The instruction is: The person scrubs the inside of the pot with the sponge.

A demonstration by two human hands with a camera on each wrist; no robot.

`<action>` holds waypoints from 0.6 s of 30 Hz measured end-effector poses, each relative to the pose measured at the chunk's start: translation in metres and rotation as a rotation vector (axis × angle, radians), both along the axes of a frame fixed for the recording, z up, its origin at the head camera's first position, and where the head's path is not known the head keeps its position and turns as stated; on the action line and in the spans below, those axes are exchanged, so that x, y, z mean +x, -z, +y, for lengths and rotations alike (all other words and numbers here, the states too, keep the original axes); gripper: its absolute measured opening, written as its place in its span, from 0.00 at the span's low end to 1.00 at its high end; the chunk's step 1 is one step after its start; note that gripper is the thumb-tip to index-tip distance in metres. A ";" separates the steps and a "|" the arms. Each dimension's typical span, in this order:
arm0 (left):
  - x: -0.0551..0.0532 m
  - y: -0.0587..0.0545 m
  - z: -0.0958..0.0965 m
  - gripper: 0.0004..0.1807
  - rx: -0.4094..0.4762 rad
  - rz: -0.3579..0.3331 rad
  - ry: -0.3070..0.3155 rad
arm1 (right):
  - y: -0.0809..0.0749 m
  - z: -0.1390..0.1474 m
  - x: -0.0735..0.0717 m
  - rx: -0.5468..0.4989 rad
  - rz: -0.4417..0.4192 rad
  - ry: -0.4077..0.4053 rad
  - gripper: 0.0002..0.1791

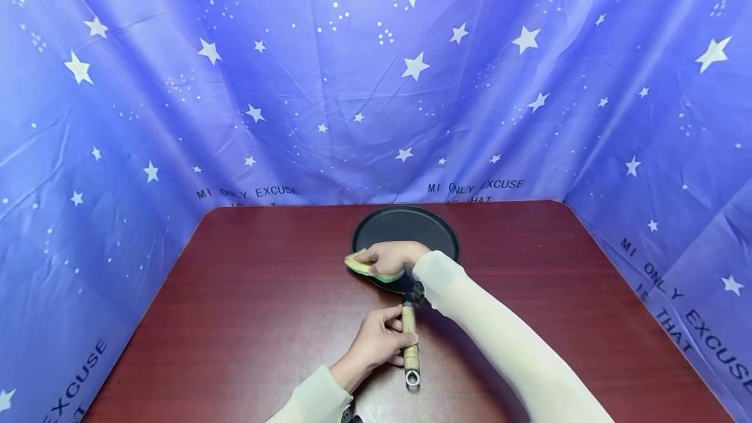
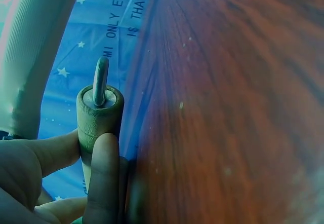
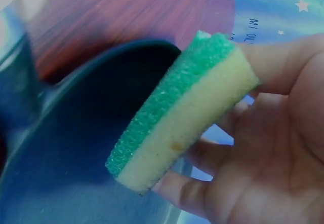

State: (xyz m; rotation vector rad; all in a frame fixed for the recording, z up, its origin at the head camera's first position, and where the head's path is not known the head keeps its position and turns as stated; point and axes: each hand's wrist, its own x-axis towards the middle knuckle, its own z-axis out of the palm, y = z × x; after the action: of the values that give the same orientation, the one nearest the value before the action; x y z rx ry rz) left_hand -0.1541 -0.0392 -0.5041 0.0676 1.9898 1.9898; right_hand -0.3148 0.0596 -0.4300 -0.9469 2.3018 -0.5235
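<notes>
A dark round frying pan [image 1: 405, 224] lies on the table, its wooden handle [image 1: 409, 338] toward the near edge. My left hand [image 1: 378, 339] grips that handle from the left; the left wrist view shows fingers and thumb around the wood [image 2: 88, 125], with a metal hanging loop [image 2: 101, 82] at its end. Over the pan's near left rim, my right hand [image 1: 390, 258] holds a sponge [image 1: 358, 262]. In the right wrist view the sponge [image 3: 174, 117] has a green layer and a pale yellow layer, pinched between thumb and fingers. Whether it touches the pan is unclear.
The reddish-brown wooden table [image 1: 264, 292] spreads out around the pan. A blue-purple curtain [image 1: 329, 83] with white stars and printed words hangs behind it and along both sides. My right sleeve [image 1: 505, 338] crosses above the table's right part.
</notes>
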 end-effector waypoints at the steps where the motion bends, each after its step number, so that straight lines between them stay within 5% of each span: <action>1: 0.001 0.001 0.000 0.38 0.006 0.001 0.001 | 0.000 -0.003 0.000 0.002 0.012 0.001 0.30; 18: 0.000 0.002 0.002 0.30 0.029 -0.013 -0.012 | 0.012 -0.021 -0.025 -0.073 0.046 0.167 0.33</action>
State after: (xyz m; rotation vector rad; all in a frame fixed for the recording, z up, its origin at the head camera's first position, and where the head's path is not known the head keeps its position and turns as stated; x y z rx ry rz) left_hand -0.1540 -0.0369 -0.5057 0.0492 1.9579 2.0221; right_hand -0.3400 0.0389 -0.4415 -0.8121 2.4316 -0.6660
